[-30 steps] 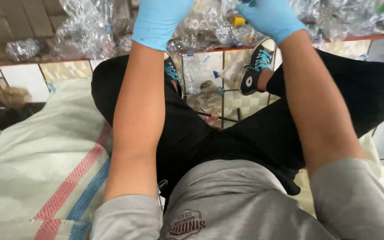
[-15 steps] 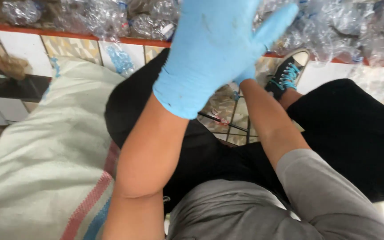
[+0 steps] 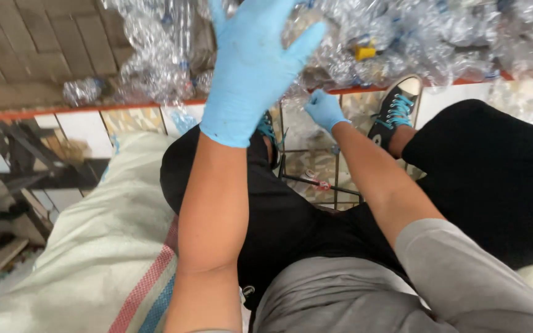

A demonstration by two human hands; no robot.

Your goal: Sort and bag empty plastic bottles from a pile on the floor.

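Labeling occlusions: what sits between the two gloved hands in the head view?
Head view: between left hand and right hand lie crushed clear plastic bottles from the pile; below them, the orange ledge edge. No bare gap.

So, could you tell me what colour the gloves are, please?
Light blue on both the left hand and right hand, head view.

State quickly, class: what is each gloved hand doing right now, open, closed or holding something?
Left hand: open, fingers spread, raised over the crushed clear bottles, holding nothing visible.
Right hand: fingers curled at the pile's edge; grip cannot be told.
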